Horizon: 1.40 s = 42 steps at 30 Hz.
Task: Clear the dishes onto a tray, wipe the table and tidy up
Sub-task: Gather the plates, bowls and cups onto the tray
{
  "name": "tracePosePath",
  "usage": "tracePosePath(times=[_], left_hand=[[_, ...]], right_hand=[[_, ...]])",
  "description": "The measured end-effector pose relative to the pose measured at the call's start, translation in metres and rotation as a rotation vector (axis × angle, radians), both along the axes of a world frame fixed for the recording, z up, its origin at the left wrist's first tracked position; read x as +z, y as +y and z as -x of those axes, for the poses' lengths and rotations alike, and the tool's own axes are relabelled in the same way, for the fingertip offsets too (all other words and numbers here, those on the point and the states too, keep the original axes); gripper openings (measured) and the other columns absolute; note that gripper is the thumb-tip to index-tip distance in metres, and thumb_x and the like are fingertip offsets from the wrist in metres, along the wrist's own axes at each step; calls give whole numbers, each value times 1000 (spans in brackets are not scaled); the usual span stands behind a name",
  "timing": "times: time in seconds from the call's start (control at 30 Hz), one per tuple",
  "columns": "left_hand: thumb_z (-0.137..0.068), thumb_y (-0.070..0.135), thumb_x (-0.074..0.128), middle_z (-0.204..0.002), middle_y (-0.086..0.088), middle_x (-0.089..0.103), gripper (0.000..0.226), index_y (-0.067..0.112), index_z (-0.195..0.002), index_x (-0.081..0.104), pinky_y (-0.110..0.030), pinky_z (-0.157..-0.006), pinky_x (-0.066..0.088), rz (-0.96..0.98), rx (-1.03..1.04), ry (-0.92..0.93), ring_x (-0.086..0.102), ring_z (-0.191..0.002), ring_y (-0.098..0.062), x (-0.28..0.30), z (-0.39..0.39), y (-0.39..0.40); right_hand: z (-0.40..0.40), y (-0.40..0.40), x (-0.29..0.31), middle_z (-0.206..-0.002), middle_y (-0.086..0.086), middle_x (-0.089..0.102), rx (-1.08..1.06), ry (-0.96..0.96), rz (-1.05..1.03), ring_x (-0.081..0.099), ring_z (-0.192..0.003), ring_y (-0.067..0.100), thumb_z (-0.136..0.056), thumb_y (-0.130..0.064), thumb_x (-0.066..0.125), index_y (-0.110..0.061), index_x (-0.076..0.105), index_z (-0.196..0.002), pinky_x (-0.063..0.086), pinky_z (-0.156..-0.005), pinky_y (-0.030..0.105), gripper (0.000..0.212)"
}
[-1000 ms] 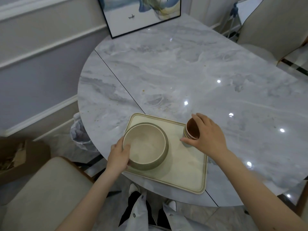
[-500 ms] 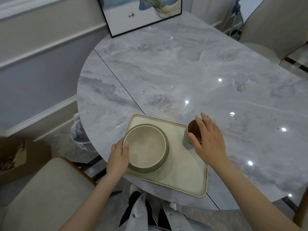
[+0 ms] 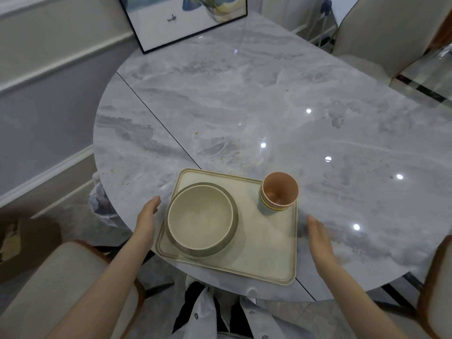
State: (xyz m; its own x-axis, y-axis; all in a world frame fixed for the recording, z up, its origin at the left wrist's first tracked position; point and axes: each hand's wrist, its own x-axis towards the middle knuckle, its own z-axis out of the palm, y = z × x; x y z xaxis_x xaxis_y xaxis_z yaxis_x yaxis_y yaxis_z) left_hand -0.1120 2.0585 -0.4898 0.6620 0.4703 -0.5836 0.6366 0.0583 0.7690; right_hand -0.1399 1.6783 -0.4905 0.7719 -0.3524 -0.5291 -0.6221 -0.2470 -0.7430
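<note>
A beige tray (image 3: 264, 253) lies at the near edge of the grey marble table (image 3: 269, 106). On its left side sit stacked bowls (image 3: 201, 217), cream inside a green one. A stack of cups (image 3: 278, 192), pink on top, stands at the tray's far right corner. My left hand (image 3: 148, 216) hovers open just left of the tray, fingers straight, touching nothing. Just right of the tray, my right hand (image 3: 319, 237) is open above the tabletop, holding nothing. Small crumbs (image 3: 195, 132) dot the marble beyond the tray.
A framed picture (image 3: 188, 18) leans against the wall at the table's far end. Cream chairs stand at the near left (image 3: 61, 289), far right (image 3: 391, 28) and near right (image 3: 437, 285). A bin with a plastic liner (image 3: 100, 201) sits on the floor left of the table.
My left hand has let go of the bowls and my right hand has let go of the cups. Both hands have drawn back to the tray's two sides.
</note>
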Motion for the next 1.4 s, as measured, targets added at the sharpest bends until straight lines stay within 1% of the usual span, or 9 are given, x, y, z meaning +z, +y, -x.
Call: tracePosePath(times=[0.17, 0.27, 0.4, 0.57, 0.73, 0.87, 1.07, 1.27, 1.4], left_hand=[[-93, 41, 47, -84, 12, 66, 26, 25, -92, 67, -21, -57, 41, 101, -18, 65, 62, -66, 1, -2, 2, -13], [-90, 44, 50, -85, 7, 68, 26, 26, -90, 68, -28, -59, 43, 137, -36, 75, 62, -77, -12, 1, 0, -16], [-93, 42, 45, -76, 12, 65, 24, 24, -87, 61, -23, -52, 40, 138, -12, 54, 60, -65, -4, 2, -5, -15], [-90, 48, 48, -78, 4, 62, 31, 21, -80, 59, -31, -60, 41, 107, 43, 108, 58, -73, -15, 3, -12, -14], [-79, 59, 48, -77, -3, 64, 40, 22, -69, 61, -46, -87, 47, 27, 23, 144, 60, -83, -30, 0, -7, -19], [-75, 61, 46, -52, -2, 51, 52, 23, -40, 55, -42, -69, 42, -22, -27, 175, 48, -60, -27, 1, -7, -24], [-80, 50, 43, -97, -13, 67, 48, 11, -94, 67, -51, -92, 48, -85, -73, 235, 61, -93, -34, -5, -16, -25], [-70, 48, 45, -119, -20, 53, 60, 6, -110, 61, -48, -96, 44, -94, -86, 302, 53, -105, -39, -4, -25, -30], [-63, 44, 49, -109, -14, 52, 60, 6, -110, 46, -49, -90, 47, -37, -43, 246, 54, -99, -35, 2, -24, -38]], right_hand=[[10, 17, -4, -110, 0, 59, 17, 8, 3, 53, -100, 17, -94, -47, 42, -22, 56, -105, 40, -85, 36, 30], [8, 26, -5, -107, -1, 61, -49, 14, -42, 55, -98, 19, -93, -43, 47, -23, 58, -105, 42, -85, 37, 26], [-3, 30, -4, -119, 7, 61, -217, 51, -117, 56, -110, 27, -90, -36, 55, -10, 57, -120, 44, -99, 47, 40], [-18, 28, -4, -118, 11, 63, -341, 72, -117, 57, -109, 31, -87, -34, 61, -8, 62, -116, 45, -99, 49, 39], [-27, 32, -4, -118, 12, 63, -442, 71, -43, 56, -109, 31, -86, -30, 63, -9, 62, -114, 45, -98, 45, 35], [-33, 34, -6, -121, 11, 62, -514, 54, -27, 54, -113, 29, -86, -26, 64, -8, 62, -116, 43, -97, 40, 35], [-42, 39, -8, -118, 10, 63, -582, 36, -44, 55, -106, 25, -86, -24, 65, -9, 65, -113, 43, -90, 34, 31], [-46, 39, -10, -109, 7, 64, -603, 44, -64, 53, -93, 18, -84, -21, 67, -9, 66, -110, 44, -84, 31, 29], [-48, 42, -11, -99, 2, 61, -596, 56, -64, 53, -91, 19, -84, -17, 67, -11, 66, -110, 42, -82, 30, 27]])
